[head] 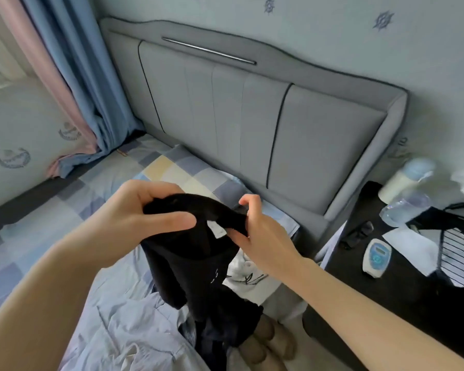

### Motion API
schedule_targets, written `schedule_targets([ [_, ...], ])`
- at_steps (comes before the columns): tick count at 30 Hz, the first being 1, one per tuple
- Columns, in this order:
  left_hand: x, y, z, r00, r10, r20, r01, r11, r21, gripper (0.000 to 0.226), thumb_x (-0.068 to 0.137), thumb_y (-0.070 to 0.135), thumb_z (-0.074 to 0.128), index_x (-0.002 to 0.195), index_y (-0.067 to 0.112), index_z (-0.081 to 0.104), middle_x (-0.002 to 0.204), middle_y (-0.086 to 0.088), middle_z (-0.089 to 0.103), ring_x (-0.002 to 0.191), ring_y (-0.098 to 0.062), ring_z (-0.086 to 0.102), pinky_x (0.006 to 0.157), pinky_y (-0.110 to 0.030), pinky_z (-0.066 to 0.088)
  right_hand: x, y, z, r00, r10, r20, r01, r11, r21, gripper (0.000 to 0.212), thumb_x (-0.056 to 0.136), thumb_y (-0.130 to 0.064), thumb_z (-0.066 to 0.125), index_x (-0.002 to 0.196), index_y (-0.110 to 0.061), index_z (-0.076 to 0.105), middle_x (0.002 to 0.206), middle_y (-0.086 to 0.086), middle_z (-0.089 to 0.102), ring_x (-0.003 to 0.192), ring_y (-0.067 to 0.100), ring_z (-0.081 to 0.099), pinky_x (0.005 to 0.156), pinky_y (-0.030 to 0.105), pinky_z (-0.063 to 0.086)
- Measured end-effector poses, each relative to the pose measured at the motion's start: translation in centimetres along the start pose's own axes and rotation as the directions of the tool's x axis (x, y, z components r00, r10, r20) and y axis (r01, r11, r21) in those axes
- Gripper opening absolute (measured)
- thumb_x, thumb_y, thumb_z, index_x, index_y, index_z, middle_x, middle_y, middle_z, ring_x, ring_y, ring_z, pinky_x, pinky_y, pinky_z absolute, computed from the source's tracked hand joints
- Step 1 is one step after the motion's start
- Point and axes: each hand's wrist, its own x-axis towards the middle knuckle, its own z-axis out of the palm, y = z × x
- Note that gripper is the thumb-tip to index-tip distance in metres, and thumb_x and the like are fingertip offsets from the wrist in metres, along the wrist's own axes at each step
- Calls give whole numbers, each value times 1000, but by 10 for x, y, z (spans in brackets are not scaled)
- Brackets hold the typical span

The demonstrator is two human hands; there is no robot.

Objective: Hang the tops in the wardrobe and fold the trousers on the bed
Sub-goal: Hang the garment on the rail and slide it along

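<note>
A black garment (198, 263) hangs in the air above the bed (73, 210), held up by both my hands. My left hand (134, 220) grips its upper edge, thumb across the front of the fabric. My right hand (255, 228) pinches the same edge close by, next to a small white label (217, 229). The rest of the garment drops down onto a heap of clothes. In that heap lie a white top with a black print (248, 282), a pale blue shirt (123, 325) and a beige piece (268, 341). No wardrobe is in view.
A grey padded headboard (252, 111) stands behind the bed, blue and pink curtains (73, 84) at the left. At the right a dark bedside table (359, 287) carries bottles (405, 180), a small white device (377, 258), paper and a striped black item (458, 253).
</note>
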Motion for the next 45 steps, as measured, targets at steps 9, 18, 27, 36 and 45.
schedule_targets([
  [9,-135,86,39,975,123,-187,-127,992,-8,55,50,52,89,80,8,73,72,-9,70,65,-22,69,57,-22,54,-101,-54,-103,861,464,205,-507,803,312,18,88,-11,45,87,3,57,77,8,49,76,19,44,62,20,39],
  [18,-211,96,73,897,179,-405,159,724,671,20,69,30,85,71,39,68,60,13,65,59,-5,61,55,-27,48,-225,-175,-221,924,229,305,-374,704,604,24,77,7,31,67,-14,37,66,6,29,62,22,22,56,32,20],
  [27,-215,93,115,804,347,-482,72,749,659,14,85,31,69,81,28,56,72,10,65,74,-20,59,63,-37,47,-296,-245,-254,846,294,445,-336,942,16,36,76,-53,64,103,-31,54,85,-16,56,82,2,55,73,24,43],
  [36,-245,119,138,878,449,-169,-303,792,529,21,77,24,72,74,31,52,73,15,64,67,-5,53,58,-11,40,-315,-241,-191,617,654,438,-569,755,-325,19,94,-19,51,101,-2,56,93,17,63,72,29,65,71,39,59],
  [45,-262,60,98,966,165,202,-245,312,918,26,82,17,62,80,42,53,80,14,47,83,-18,57,66,-33,49,-386,-255,-169,563,822,-86,-826,563,-22,42,78,-1,33,106,-3,64,99,21,68,74,31,63,61,30,53],
])
